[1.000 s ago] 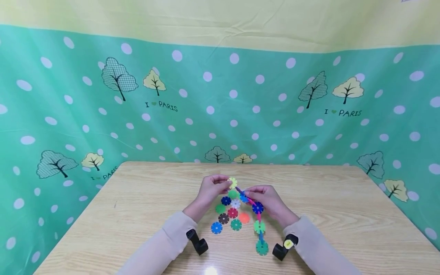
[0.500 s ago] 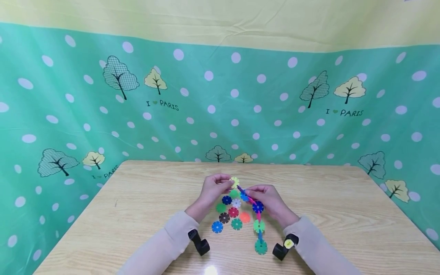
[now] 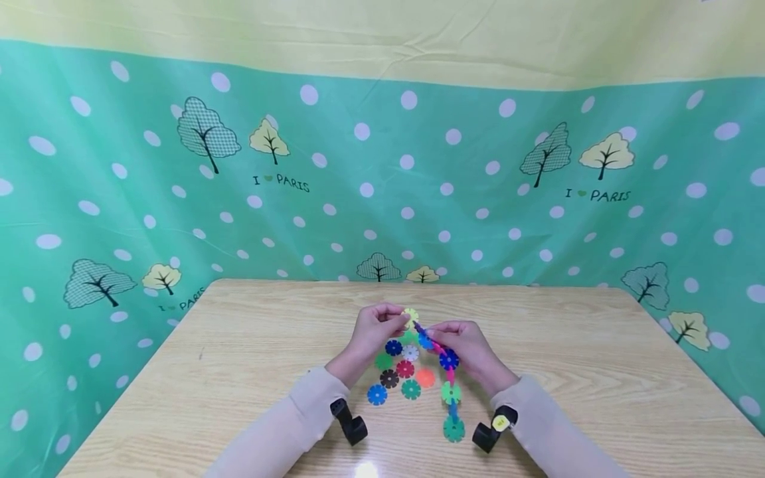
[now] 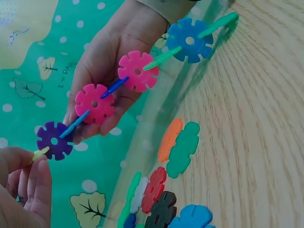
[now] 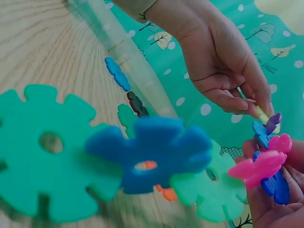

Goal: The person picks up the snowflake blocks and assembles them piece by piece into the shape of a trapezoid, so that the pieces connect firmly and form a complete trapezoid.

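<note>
My left hand (image 3: pixel 372 332) pinches a yellow notched disc (image 3: pixel 412 313) between thumb and fingers. Opposite it, my right hand (image 3: pixel 469 346) holds a chain of interlocking notched discs near its upper end. That chain ends in a purple disc (image 4: pixel 46 137), and the yellow disc's edge meets it at a notch in the left wrist view. Below the purple one come blue, pink (image 4: pixel 85 100), dark blue and green pieces. A teal-green disc (image 3: pixel 448 433) forms the lower end, hanging toward the front of the table. Part of the right fingers is hidden behind the chain.
Several loose notched discs lie on the wooden table (image 3: pixel 251 372) between the forearms, among them a blue disc (image 3: pixel 372 399), a dark brown disc (image 3: pixel 384 383) and an orange disc (image 3: pixel 425 378). Behind the table hangs a green dotted curtain (image 3: pixel 335 219).
My left hand has shifted slightly right, bringing the yellow disc closer to the purple end of the chain. The right hand stays almost still, and the loose discs lie as before.
</note>
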Available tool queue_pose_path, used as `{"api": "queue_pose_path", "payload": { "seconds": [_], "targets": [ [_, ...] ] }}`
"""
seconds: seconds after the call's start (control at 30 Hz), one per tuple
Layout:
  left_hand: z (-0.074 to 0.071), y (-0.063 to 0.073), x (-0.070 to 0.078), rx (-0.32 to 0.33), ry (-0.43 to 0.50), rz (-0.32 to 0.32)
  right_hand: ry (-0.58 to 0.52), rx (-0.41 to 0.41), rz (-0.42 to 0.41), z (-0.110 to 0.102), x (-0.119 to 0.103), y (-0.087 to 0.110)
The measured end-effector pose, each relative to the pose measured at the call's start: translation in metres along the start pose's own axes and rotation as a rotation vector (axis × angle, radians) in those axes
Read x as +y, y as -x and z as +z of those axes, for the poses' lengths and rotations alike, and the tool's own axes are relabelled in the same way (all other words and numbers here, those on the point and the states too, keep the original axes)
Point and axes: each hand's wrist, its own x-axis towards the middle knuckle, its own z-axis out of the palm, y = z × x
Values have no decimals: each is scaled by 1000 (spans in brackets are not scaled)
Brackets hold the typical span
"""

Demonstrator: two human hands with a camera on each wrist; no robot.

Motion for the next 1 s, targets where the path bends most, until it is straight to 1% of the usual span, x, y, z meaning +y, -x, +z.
{"api": "queue_pose_path", "payload": {
  "seconds": [0.17, 0.23, 0.33, 0.47, 0.53, 0.57, 0.63, 0.8, 0.9, 1.0],
  "targets": [
    [-1, -1, -1, -7, -13, -1, 4, 3, 6, 0, 0, 2],
    [-1, 1, 2, -16, -22, -5, 15, 1, 9, -1, 0, 3],
    [0, 6, 9, -39, -57, -4, -5, -11, 14, -3, 0, 2],
    [5, 15, 22, -64, -114, -16, -46, -41, 28, -5, 1, -1],
    [8, 16, 25, -71, -132, -19, -48, -49, 28, -5, 1, -2],
    [9, 15, 25, -72, -140, -17, -41, -61, 22, -4, 0, -3],
    [9, 11, 20, -73, -153, -13, -36, -70, 12, -3, 0, -3],
    [3, -3, -2, -102, -186, 1, -42, -72, 14, 0, 0, -4],
    [-6, -2, -5, -123, -220, -9, -51, -69, 19, -2, 0, -3],
    [-18, 6, -5, -138, -264, -54, -58, -68, 18, -7, 1, -1]
  ]
}}
